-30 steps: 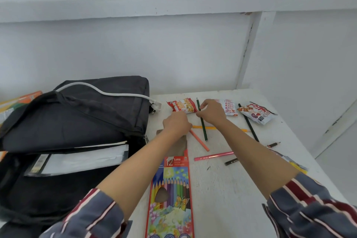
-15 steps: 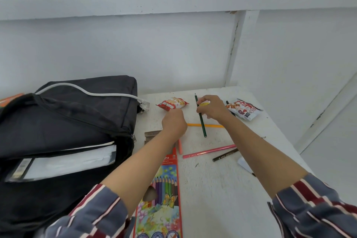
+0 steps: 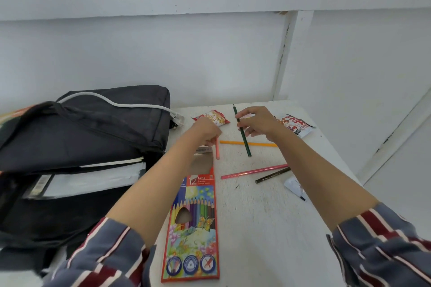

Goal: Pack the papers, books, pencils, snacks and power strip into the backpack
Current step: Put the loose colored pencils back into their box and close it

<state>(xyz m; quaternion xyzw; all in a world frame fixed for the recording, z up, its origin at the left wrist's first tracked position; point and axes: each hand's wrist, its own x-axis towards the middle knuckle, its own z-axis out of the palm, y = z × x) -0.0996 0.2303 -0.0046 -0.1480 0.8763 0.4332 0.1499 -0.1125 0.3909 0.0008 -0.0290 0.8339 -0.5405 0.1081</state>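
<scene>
Left hand [image 3: 205,129]: fingers clenched round a salmon pencil [image 3: 217,150], towards the far edge of the worktop [image 3: 268,228]. Right hand [image 3: 257,123]: fingers pinching a dark green pencil [image 3: 245,141]. Open backpack [image 3: 81,137] occupies the left edge, with the pencil box [image 3: 193,228] just beside it. Two snack packets [image 3: 213,117] lie at the far edge.

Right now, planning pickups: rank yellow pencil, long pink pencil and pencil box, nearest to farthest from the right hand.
1. Yellow pencil, lying right by the right hand.
2. Long pink pencil, farther toward the wearer.
3. Pencil box, beside the left forearm.
</scene>
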